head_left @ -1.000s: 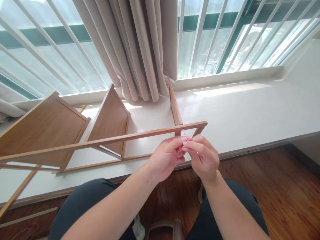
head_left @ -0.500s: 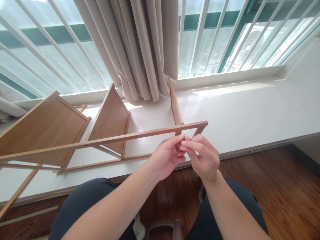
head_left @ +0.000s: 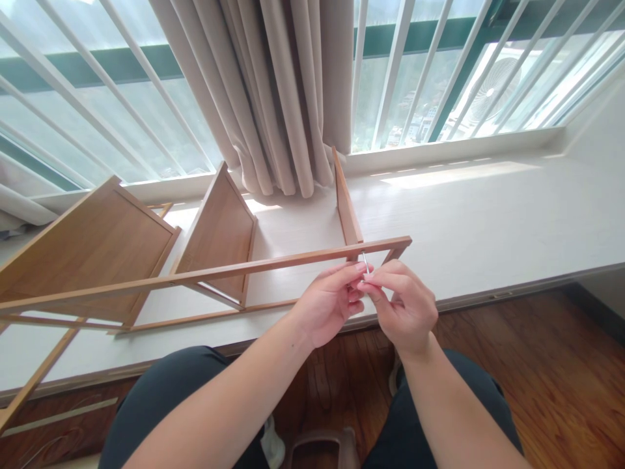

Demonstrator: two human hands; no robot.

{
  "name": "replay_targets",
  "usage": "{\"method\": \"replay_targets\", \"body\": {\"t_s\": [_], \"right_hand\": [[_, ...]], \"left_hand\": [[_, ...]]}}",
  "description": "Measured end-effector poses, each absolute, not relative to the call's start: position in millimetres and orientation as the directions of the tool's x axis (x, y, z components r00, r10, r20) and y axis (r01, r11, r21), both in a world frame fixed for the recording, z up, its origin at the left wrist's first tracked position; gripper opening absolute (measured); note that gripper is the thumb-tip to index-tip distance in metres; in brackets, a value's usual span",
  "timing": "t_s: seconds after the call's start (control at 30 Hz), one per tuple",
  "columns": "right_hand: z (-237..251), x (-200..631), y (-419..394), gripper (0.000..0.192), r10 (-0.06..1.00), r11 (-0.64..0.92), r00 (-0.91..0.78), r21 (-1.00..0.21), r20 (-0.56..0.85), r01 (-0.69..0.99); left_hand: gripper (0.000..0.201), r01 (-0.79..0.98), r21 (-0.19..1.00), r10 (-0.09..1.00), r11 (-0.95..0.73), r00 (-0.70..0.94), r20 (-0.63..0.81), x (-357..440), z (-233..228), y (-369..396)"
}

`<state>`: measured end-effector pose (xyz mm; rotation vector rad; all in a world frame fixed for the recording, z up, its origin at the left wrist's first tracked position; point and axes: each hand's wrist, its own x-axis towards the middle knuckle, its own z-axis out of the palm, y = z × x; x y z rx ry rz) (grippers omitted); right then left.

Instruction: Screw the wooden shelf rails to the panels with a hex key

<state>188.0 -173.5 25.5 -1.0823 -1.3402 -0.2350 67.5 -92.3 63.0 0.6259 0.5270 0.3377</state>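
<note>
My right hand pinches the lower end of a thin silver hex key between thumb and fingers. Its upper tip meets the underside of a long wooden rail, near the rail's right end. Close beside it, my left hand is closed, thumb and fingertips at the key's shaft; its other fingers are curled. The rail belongs to a wooden shelf frame lying on its side, with a narrow board standing behind the key and wider panels further left.
The frame lies on a white window ledge. Beige curtains hang down behind it, between barred windows. A brown stool stands between my legs on the wooden floor.
The view has shifted slightly, so everything sits a little further right. My right hand has turned slightly at the hex key; its tip stays at the rail.
</note>
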Motion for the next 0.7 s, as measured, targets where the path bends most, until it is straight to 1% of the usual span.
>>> {"method": "replay_targets", "body": {"t_s": [0.23,0.47,0.7], "right_hand": [[21.3,187.1,-172.0,0.023,0.441,0.534,0.355,-0.559,0.824,0.635],[18.4,188.0,-172.1,0.029,0.458,0.555,0.369,-0.585,0.808,0.592],[15.9,186.5,-171.2,0.028,0.466,0.568,0.406,-0.618,0.786,0.543]], "left_hand": [[0.033,-0.140,0.654,0.450,0.743,0.828,-0.334,67.3,60.6,-91.6],[0.031,-0.135,0.676,0.460,0.725,0.825,-0.328,67.3,60.0,-92.3],[0.032,-0.136,0.678,0.468,0.722,0.818,-0.334,67.7,61.8,-92.3]]}}
